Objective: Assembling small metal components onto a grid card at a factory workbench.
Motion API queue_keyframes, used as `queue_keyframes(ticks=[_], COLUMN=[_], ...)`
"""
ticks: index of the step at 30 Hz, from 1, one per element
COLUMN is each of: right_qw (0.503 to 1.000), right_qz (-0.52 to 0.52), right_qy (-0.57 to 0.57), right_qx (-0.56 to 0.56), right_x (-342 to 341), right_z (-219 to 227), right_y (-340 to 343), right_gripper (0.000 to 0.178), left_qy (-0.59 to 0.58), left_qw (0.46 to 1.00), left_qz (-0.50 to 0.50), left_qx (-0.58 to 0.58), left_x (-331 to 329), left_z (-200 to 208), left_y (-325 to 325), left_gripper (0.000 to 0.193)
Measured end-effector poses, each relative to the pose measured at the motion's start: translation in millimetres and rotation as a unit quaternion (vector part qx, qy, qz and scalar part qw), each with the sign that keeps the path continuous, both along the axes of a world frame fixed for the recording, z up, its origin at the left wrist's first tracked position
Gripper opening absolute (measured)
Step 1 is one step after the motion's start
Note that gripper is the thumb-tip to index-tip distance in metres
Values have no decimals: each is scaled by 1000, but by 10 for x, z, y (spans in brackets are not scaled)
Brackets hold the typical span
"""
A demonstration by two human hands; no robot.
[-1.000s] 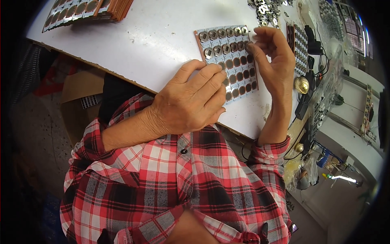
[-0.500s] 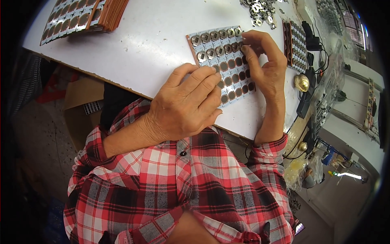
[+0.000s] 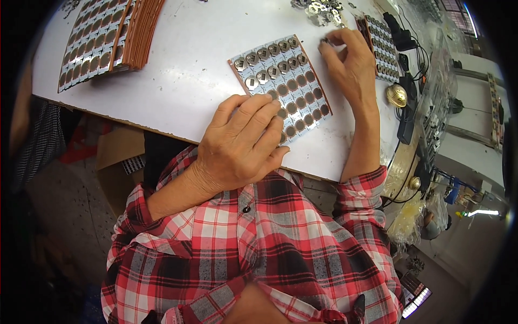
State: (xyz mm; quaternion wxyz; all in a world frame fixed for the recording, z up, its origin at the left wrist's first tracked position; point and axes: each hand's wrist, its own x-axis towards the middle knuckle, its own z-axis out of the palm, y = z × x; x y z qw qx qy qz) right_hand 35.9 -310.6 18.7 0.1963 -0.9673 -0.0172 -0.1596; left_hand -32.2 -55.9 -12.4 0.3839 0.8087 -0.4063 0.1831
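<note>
Though two hands (image 3: 243, 140) (image 3: 352, 67) — one central panel (image 3: 287, 76)

Passable over worktop (image 3: 183, 70) between left stack (image 3: 97, 40) and middle board (image 3: 281, 73); blocked behind board by metal pieces (image 3: 322, 12), rightward by right hand (image 3: 353, 65).

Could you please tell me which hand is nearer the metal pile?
Right: the right hand is just below the metal pile in the picture; the left hand rests on the board, farther away.
</note>
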Motion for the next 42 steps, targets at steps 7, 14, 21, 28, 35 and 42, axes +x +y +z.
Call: queue_keyframes(ticks=[7, 14, 21, 28, 35, 42], right_qw=[979, 915, 836, 790, 774, 865], right_qz=[-57, -47, -2, 25, 30, 86], right_qy=[39, 114, 160, 239, 270, 258], right_qx=[193, 384, 525, 564, 572, 421], right_x=[-180, -214, -269, -306, -331, -446], right_z=[83, 200, 194, 241, 237, 239], right_y=[-241, -117, 162, 394, 460, 675], right_gripper=[21, 20, 20, 25, 21, 13], left_qy=[-11, -7, -1, -5, -5, -35], left_qw=[1000, 1000, 1000, 1000, 999, 998], left_qz=[7, 15, 16, 20, 28, 21], left_qx=[7, 11, 0, -9, -29, -49], left_x=[1, 3, -9, -10, -12, -37], left_z=[-9, -17, -27, -38, -50, -131], left_y=[-9, -7, -13, -35, -32, -5], left_gripper=[42, 43, 42, 42, 40, 37])
